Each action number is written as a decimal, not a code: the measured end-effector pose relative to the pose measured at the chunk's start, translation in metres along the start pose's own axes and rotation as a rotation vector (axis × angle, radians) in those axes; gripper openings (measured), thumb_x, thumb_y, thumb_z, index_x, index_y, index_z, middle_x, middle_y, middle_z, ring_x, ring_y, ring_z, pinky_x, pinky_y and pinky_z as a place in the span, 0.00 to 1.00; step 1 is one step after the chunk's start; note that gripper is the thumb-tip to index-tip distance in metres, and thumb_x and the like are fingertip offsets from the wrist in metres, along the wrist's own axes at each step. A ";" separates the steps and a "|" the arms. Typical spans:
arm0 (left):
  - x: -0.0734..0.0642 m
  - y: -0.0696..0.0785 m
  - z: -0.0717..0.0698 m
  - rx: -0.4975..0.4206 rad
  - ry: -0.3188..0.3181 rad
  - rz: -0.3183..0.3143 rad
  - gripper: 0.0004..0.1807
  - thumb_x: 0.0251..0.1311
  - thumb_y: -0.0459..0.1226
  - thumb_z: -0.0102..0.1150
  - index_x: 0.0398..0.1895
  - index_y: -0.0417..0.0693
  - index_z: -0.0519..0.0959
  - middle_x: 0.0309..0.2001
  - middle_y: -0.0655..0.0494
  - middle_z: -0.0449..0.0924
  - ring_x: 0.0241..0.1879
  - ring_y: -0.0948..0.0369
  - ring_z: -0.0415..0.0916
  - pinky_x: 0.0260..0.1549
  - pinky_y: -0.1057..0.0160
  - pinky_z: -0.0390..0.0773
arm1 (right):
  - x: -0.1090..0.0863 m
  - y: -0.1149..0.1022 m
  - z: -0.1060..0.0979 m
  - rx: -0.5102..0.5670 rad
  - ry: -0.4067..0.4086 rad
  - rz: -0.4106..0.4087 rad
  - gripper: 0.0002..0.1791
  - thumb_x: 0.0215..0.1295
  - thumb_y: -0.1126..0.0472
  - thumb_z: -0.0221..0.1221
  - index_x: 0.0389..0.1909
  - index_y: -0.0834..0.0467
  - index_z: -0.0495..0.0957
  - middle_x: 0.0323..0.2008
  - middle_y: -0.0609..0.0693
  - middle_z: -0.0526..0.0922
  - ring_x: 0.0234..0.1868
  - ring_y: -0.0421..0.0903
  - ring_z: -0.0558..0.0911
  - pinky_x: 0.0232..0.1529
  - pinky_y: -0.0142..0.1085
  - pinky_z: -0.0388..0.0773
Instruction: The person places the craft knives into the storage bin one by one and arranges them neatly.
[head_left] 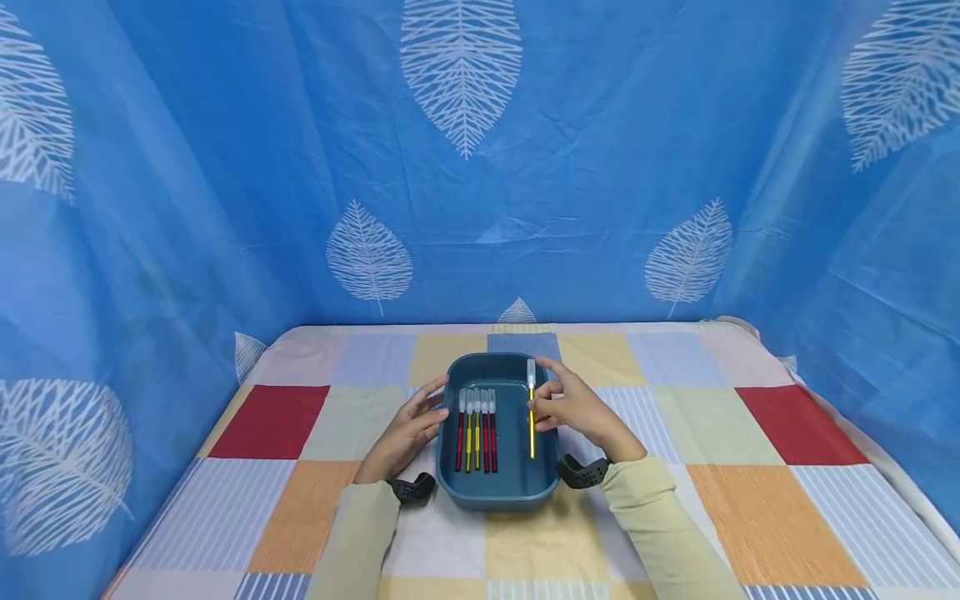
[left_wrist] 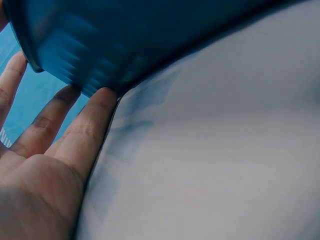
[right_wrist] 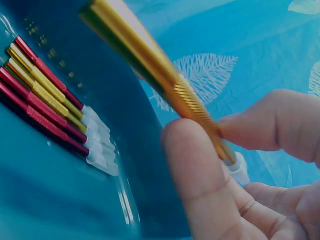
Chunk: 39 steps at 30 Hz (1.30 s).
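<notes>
My right hand (head_left: pixel 581 410) pinches a yellow craft knife (head_left: pixel 532 437) between thumb and fingers, its clear cap pointing away from me. It is over the right side of a dark teal tray (head_left: pixel 513 496). Close up in the right wrist view, the knife's knurled gold handle (right_wrist: pixel 135 47) shows. Against the tray's left wall rest the fairly straight fingers of my left hand (head_left: pixel 405 433); in the left wrist view the fingertips (left_wrist: pixel 106 95) touch its outer side. Several red and yellow capped craft knives (head_left: pixel 493 442) lie side by side in the tray's left half.
A patchwork-patterned cloth (head_left: pixel 360 417) covers the table under the tray. Blue curtains (head_left: pixel 570 208) with white leaf prints hang behind and at both sides. Each wrist wears a black band (head_left: pixel 581 472).
</notes>
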<state>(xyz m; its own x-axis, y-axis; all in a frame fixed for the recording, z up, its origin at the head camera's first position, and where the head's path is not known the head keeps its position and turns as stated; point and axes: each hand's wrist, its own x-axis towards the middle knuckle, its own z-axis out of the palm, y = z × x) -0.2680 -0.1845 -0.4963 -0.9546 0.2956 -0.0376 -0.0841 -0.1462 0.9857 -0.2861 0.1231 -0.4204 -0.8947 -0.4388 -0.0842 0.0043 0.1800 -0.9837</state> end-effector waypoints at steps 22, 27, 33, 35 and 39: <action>0.001 0.000 0.000 -0.009 0.021 -0.005 0.38 0.79 0.29 0.54 0.88 0.46 0.55 0.84 0.33 0.52 0.81 0.39 0.58 0.75 0.50 0.69 | 0.020 -0.013 0.021 -0.155 -0.082 0.099 0.46 0.73 0.76 0.62 0.85 0.67 0.47 0.36 0.59 0.83 0.31 0.46 0.86 0.36 0.42 0.91; 0.002 -0.001 0.000 -0.006 0.037 -0.001 0.38 0.78 0.28 0.55 0.87 0.45 0.57 0.84 0.32 0.53 0.80 0.38 0.60 0.74 0.48 0.70 | 0.029 -0.013 0.026 -0.187 -0.090 0.112 0.47 0.72 0.76 0.62 0.85 0.67 0.48 0.36 0.60 0.85 0.28 0.45 0.86 0.35 0.42 0.91; 0.002 -0.001 0.001 -0.014 0.047 0.000 0.38 0.77 0.29 0.57 0.87 0.45 0.58 0.83 0.33 0.54 0.80 0.39 0.60 0.75 0.45 0.68 | 0.039 -0.015 0.032 -0.206 -0.099 0.135 0.46 0.72 0.76 0.62 0.85 0.66 0.49 0.35 0.60 0.86 0.25 0.44 0.85 0.34 0.42 0.91; 0.002 -0.001 0.001 -0.016 0.046 -0.001 0.39 0.76 0.29 0.58 0.87 0.45 0.58 0.84 0.33 0.54 0.80 0.39 0.60 0.75 0.45 0.67 | 0.041 -0.016 0.035 -0.209 -0.098 0.149 0.46 0.71 0.77 0.63 0.84 0.66 0.50 0.34 0.60 0.86 0.25 0.44 0.85 0.33 0.41 0.91; 0.001 0.000 0.002 -0.017 0.048 0.000 0.39 0.76 0.30 0.58 0.87 0.46 0.58 0.84 0.33 0.54 0.80 0.39 0.60 0.75 0.45 0.68 | 0.044 -0.015 0.039 -0.236 -0.087 0.169 0.46 0.69 0.78 0.63 0.83 0.66 0.51 0.34 0.60 0.86 0.24 0.45 0.84 0.32 0.40 0.90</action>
<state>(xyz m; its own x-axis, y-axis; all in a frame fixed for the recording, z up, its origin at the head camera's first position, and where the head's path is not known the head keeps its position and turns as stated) -0.2687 -0.1823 -0.4960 -0.9671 0.2505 -0.0454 -0.0883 -0.1628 0.9827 -0.3084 0.0665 -0.4152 -0.8483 -0.4574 -0.2666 0.0366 0.4517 -0.8914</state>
